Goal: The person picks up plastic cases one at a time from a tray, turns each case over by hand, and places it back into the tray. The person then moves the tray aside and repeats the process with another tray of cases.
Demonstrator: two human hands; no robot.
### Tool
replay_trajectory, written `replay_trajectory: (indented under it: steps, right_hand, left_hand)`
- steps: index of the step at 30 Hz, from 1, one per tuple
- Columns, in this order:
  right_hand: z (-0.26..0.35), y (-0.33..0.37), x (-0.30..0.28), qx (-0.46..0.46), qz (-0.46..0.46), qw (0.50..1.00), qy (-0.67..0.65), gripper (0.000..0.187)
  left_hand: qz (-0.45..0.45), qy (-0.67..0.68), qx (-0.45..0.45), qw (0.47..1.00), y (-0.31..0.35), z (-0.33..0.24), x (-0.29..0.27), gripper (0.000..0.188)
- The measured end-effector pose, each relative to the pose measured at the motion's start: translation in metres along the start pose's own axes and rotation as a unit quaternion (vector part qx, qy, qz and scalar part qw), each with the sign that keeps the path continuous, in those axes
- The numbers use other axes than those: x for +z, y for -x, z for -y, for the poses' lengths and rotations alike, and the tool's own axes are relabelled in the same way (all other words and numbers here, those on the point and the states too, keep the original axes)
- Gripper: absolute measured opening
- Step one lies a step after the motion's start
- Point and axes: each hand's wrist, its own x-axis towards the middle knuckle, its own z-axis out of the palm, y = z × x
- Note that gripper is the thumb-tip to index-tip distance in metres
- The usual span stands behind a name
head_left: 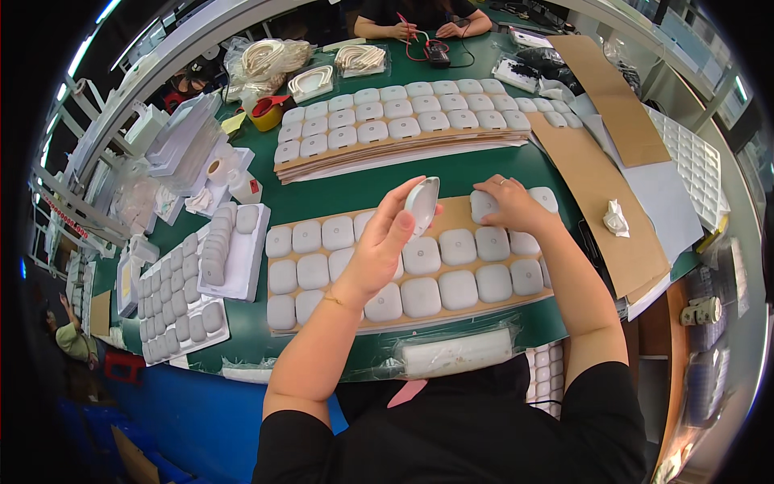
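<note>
My left hand [385,244] holds a white rounded-square plastic piece [422,202] tilted on edge above a cardboard sheet [458,216]. Rows of the same white pieces [458,246] lie flat on that sheet. My right hand [509,202] rests on a white piece [482,204] in the sheet's far row, near a bare gap in the cardboard. Whether its fingers grip that piece I cannot tell.
A second stack of cardboard sheets [387,153] carrying white pieces lies beyond. White trays [242,262] with pieces stand at left. Bare cardboard [601,189] and a crumpled tissue [615,218] lie at right. Another person's hands [403,31] work across the green table [363,185].
</note>
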Motion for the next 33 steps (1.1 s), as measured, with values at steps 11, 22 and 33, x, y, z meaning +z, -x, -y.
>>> replay_trajectory:
  steps: [11, 22, 33]
  right_hand:
    - [0.004, 0.025, -0.02, 0.033, -0.088, 0.968, -0.233, 0.032]
    - [0.027, 0.045, -0.029, 0.06, -0.1, 0.904, -0.411, 0.031]
    - [0.072, 0.057, -0.032, 0.051, -0.029, 0.773, -0.631, 0.029]
  left_hand:
    - [0.09, -0.603, -0.024, 0.793, -0.051, 0.089, -0.005, 0.063]
    - [0.094, -0.625, -0.016, 0.775, -0.038, 0.105, -0.017, 0.057]
    - [0.127, -0.634, -0.091, 0.758, -0.032, 0.105, -0.015, 0.05]
